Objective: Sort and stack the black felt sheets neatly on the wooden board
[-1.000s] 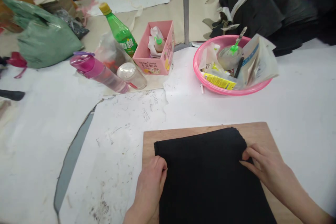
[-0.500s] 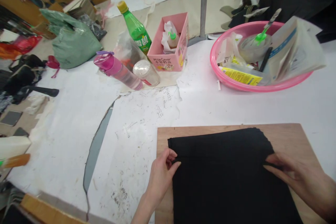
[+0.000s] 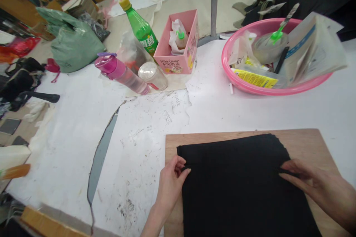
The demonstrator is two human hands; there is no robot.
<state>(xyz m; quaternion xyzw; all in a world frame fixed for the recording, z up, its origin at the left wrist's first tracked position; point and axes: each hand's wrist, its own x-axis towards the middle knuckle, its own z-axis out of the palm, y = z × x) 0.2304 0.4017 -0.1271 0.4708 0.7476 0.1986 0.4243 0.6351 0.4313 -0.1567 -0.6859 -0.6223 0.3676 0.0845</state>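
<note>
A black piece of fabric (image 3: pixel 236 185) lies on a wooden board (image 3: pixel 311 144), its top edge just below the board's far edge. My left hand (image 3: pixel 171 181) pinches the fabric's left side a little under the upper left corner, between thumb and fingers. On the opposite side, my right hand (image 3: pixel 314 183) grips the right edge, thumb and fingers closed on a bit of the cloth. The fabric's lower end runs out of view at the bottom.
Beyond the board stands a pink basin (image 3: pixel 250 87) holding papers, a tub and a green-handled brush. A pink box (image 3: pixel 174 64), a green bottle (image 3: pixel 143 31), a pink water bottle (image 3: pixel 122 76) and a clear jar (image 3: pixel 152 76) stand left of it. A green bag (image 3: pixel 75 44) sits farther left.
The view has shifted very slightly. Both hands keep hold of the fabric in nearly the same places, and the cloth has hardly moved on the board.
</note>
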